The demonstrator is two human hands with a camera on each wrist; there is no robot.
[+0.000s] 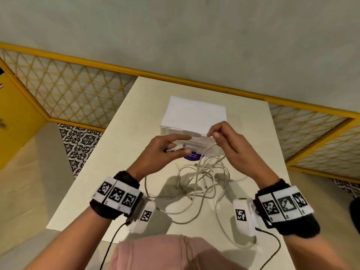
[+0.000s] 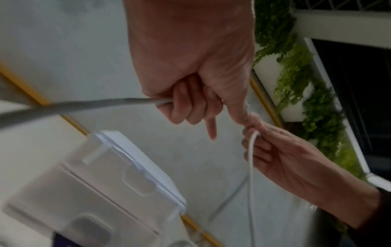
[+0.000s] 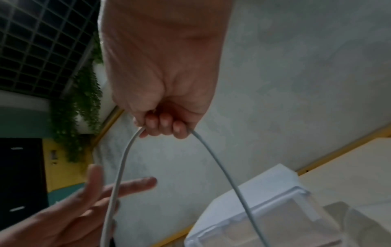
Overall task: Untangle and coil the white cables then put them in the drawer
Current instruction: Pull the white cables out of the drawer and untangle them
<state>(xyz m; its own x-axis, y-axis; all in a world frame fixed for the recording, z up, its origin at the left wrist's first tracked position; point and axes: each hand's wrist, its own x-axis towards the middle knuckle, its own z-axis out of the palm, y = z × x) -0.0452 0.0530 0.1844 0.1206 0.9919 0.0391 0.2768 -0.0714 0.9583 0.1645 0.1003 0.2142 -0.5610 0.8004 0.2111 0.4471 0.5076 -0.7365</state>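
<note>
My left hand (image 1: pixel 159 151) and right hand (image 1: pixel 228 145) are raised above the cream table (image 1: pixel 116 152), each gripping one strand of the white cables (image 1: pixel 202 178). The cables are thin, round and matt white; most of their length lies in a loose, overlapping tangle on the table beneath and between my wrists, with one loop trailing toward the near edge. The strand rises from that tangle to my hands. Behind my hands stands the small white drawer unit (image 1: pixel 194 114), a purple label showing at its front.

The left wrist view shows what the head view does not: my left hand's lower fingers (image 2: pixel 180 108) curl round the cable while the index finger points outward, and my right hand (image 2: pixel 281 160) pinches the cable. The right wrist view shows my right fingers (image 3: pixel 165 123) clenched on the cable, which arches down on both sides of them.
</note>
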